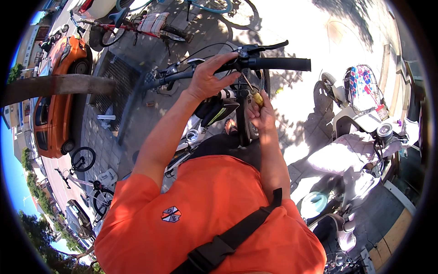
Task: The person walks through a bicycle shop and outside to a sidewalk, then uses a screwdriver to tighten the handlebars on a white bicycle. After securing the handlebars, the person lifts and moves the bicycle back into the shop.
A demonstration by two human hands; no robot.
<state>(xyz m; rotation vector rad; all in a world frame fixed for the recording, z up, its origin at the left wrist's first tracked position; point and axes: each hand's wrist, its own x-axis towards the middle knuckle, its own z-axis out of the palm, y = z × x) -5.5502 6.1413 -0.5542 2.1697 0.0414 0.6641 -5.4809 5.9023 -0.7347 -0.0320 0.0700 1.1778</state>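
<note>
- Yellow-handled tool [258,99] is held by right hand [262,116], nearer; long axis slanted up-left toward handlebar [285,64].
- Handlebar is gripped by left hand [210,76].

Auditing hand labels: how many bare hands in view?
2: the left hand on the handlebar, near its middle; the right hand below the bar, holding a yellow-handled tool. Some fingers are partly hidden; no other hands show clearly.

Bright sunlight [301,27] dapples the paving [98,141] near a tree trunk [59,86] and orange car [57,125].
</note>
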